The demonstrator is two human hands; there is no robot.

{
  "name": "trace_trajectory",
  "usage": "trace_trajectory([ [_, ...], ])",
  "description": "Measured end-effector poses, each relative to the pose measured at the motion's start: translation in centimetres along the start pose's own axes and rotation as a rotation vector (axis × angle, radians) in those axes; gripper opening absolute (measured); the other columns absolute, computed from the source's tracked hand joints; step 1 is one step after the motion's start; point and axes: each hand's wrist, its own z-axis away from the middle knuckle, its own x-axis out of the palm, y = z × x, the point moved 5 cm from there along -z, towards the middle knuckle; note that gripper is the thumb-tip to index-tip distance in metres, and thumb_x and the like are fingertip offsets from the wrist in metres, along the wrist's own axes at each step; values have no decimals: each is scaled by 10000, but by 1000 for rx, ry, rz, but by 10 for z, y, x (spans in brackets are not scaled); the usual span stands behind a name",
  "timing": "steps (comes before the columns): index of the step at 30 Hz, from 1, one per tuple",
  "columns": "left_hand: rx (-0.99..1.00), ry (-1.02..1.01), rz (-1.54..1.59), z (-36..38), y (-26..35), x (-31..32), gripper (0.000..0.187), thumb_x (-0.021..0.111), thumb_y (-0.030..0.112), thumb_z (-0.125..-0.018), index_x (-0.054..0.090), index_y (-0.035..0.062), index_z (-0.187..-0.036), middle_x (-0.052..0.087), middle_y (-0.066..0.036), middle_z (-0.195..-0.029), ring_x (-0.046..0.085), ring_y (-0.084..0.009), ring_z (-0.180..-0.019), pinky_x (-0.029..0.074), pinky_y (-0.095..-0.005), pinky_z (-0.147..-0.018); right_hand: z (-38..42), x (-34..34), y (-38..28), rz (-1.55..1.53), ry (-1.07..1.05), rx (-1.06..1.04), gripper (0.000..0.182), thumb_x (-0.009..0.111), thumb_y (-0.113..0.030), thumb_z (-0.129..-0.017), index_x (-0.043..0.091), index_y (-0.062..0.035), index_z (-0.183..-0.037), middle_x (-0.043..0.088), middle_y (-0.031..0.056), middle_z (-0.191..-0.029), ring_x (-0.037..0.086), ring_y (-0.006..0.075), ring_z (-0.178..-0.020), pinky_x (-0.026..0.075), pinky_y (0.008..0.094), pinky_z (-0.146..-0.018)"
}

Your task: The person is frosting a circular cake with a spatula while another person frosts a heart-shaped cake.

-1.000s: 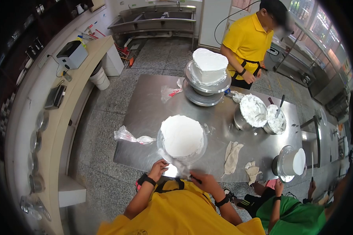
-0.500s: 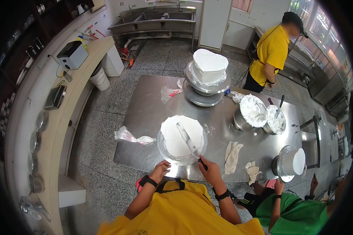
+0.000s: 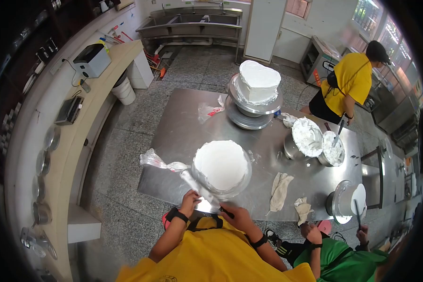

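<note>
A black-handled icing spatula [image 3: 197,183] is gripped by its handle in my right hand [image 3: 238,216]. Its cream-smeared blade slants up and left, along the near-left rim of a turntable [image 3: 240,187]. On that turntable sits a round cake [image 3: 222,164] with a smooth white cream top. My left hand [image 3: 189,204] is just left of the blade, close to the turntable's near rim, its fingers bent and slightly apart with nothing seen in them.
Behind stands a tall cream-covered cake [image 3: 259,82] on a raised turntable. Cream bowls [image 3: 296,149], cloths [image 3: 280,192] and a plastic bag [image 3: 157,160] lie on the steel table [image 3: 174,124]. A person in green [image 3: 340,256] works on another cake [image 3: 352,199]; one in yellow [image 3: 350,80] stands beyond.
My right hand has moved left and down, carrying the spatula off the cake top to the near-left rim. The person in green has brought a tool up to their cake.
</note>
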Motion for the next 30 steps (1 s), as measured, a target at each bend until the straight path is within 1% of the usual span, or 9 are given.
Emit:
trace_trajectory([
  [6,-102,-75,-19,14,1,10,434,479,7,-831,557,41,-1257,623,-61,-1146,602,-192,-1044,508,-337,-866,-18,-43,28,3,274,83,381,675,-206,-912,636,-65,-1263,665,234,-809,662,384,-697,513,398,-626],
  [11,-173,-126,2,23,-15,17,427,489,-21,-831,568,62,-1242,622,-53,-1166,615,-196,-1045,517,-330,-854,-23,-65,31,102,229,165,375,658,-228,-921,642,-27,-1237,656,236,-781,660,392,-690,502,413,-606],
  [18,-274,-243,-137,24,-32,32,376,483,25,-903,540,71,-1271,616,-62,-1230,619,-192,-1069,520,-346,-869,-16,-38,17,76,111,120,371,677,-242,-916,651,-67,-1242,648,234,-768,645,382,-653,490,387,-589],
  [21,-277,-143,-92,2,-45,12,349,457,78,-944,529,83,-1286,623,-52,-1223,619,-192,-1069,511,-357,-889,-7,-5,7,39,-1,50,367,677,-252,-911,654,-113,-1251,662,204,-777,648,378,-672,501,398,-605],
  [23,-289,-40,-47,-25,-69,-19,323,514,73,-894,524,83,-1216,619,-73,-1189,621,-202,-1004,529,-373,-808,-4,4,-4,-7,-41,-11,363,675,-256,-909,657,-146,-1255,674,177,-782,650,374,-687,509,405,-614],
  [26,-188,-82,-91,-1,-38,-5,336,369,210,-1009,527,106,-1287,642,-59,-1189,621,-200,-1066,515,-375,-888,-2,14,-16,-53,-252,49,357,668,-270,-922,658,-122,-1247,668,189,-775,654,315,-645,512,393,-617],
  [28,-248,-42,-69,-1,-42,-20,346,441,176,-972,521,95,-1299,642,-65,-1184,622,-201,-1060,519,-383,-879,-1,9,-4,-332,-43,-2,374,643,-287,-955,643,-80,-1267,669,138,-741,599,201,-565,490,338,-567],
  [29,-224,-68,-48,1,-43,-25,364,474,155,-947,519,92,-1302,640,-65,-1183,620,-204,-1055,518,-381,-877,3,6,5,-332,-43,1,374,643,-287,-955,643,-80,-1267,669,138,-741,599,201,-565,490,338,-567],
  [30,-200,-94,-28,5,-39,-26,387,506,135,-922,516,88,-1306,639,-64,-1181,618,-206,-1050,517,-378,-875,3,1,16,-583,-81,201,391,611,-289,-979,618,-58,-1294,631,90,-724,552,153,-551,462,302,-543],
])
